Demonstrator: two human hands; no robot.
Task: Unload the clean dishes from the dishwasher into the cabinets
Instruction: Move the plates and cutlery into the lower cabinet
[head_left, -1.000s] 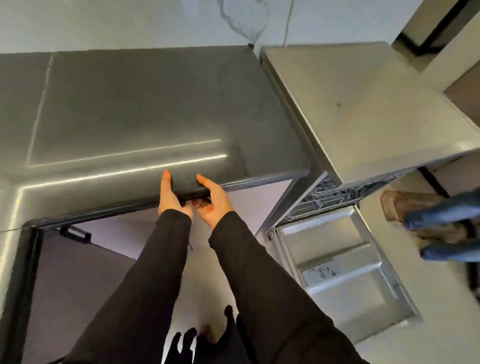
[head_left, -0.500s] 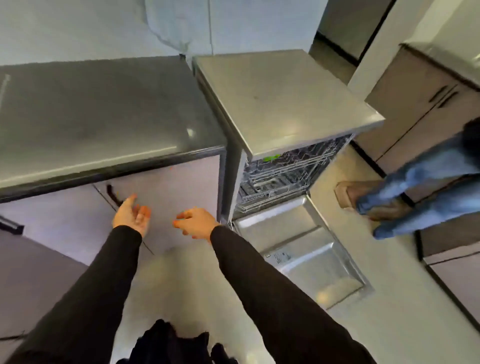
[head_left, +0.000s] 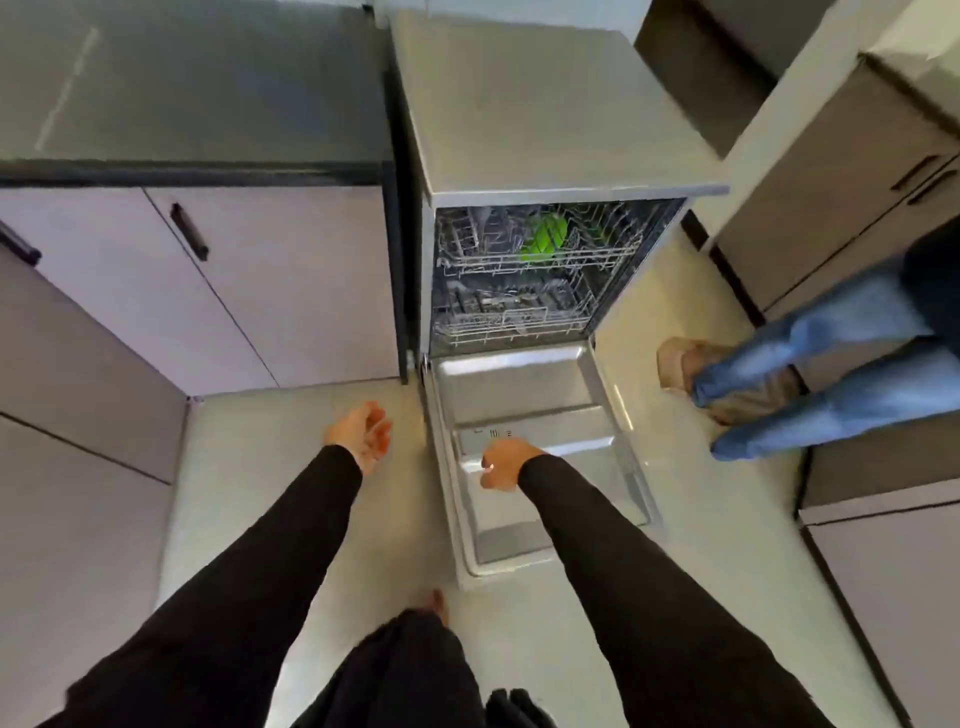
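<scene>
dishwasher (head_left: 524, 130) stood open, right of the counter (head_left: 192, 83). its door (head_left: 535, 457) lay flat down over the pale floor (head_left: 691, 519), inner steel face up. two wire racks sat inside, both pushed in. upper rack (head_left: 535, 249) carried a bright green item (head_left: 544, 236), shape too blurred to name; the other pieces in that rack were dark and unclear. lower rack (head_left: 511, 317) held some dim items, not identifiable.

left hand (head_left: 361, 434) hung above the floor just left of the door edge, palm turned up and inward, fingers loosely spread, holding nothing. right hand (head_left: 501, 463) was over the middle of the door, back of the hand to the camera, fingers loosely curled downward, nothing seen in them; could not tell whether it touched the door. both arms were in black sleeves.

cabinet doors (head_left: 249, 291) under the counter were closed, one with a dark bar handle (head_left: 189, 231). more cabinets (head_left: 831, 197) stood at right. a second person's legs in blue jeans (head_left: 831, 374) stood right of the dishwasher, well apart from the hands.
</scene>
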